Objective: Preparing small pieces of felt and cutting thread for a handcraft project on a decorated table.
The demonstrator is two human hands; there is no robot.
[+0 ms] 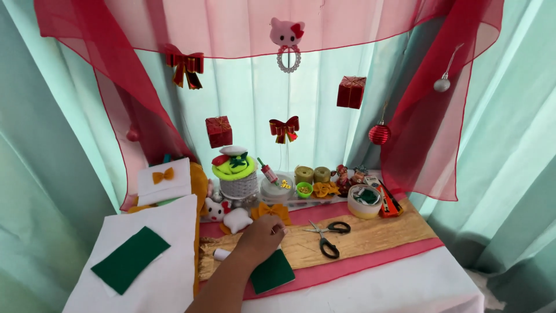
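Nearest, the white tablecloth (405,287) runs along the front edge; on it lies a red cloth strip (353,264), and on that a gold, textured fabric runner (382,232). A dark green felt rectangle (273,271) lies at the runner's front edge, partly under the forearm; a second green felt piece (130,259) rests well to the left on a white felt sheet (168,232). A small white thread spool (221,254) lies just beside the wrist.

The left hand (263,235) reaches forward over the runner, back upward; its fingers (277,227) are curled in tight with the tips drawn together near the orange felt bow (272,211). Whether they pinch something small or merely touch the runner I cannot tell; the right hand is out of view.

By the look of it, the work is at a fine picking or placing stage among felt pieces; a move from here would call for a steady fingertip pinch, and care with the black-handled scissors (327,235) lying open just to the right.

Farther back stand a cream tape roll (365,201) and a small green bowl (304,189); behind hang red ribbon bows (284,128) against a pale teal curtain (509,145).
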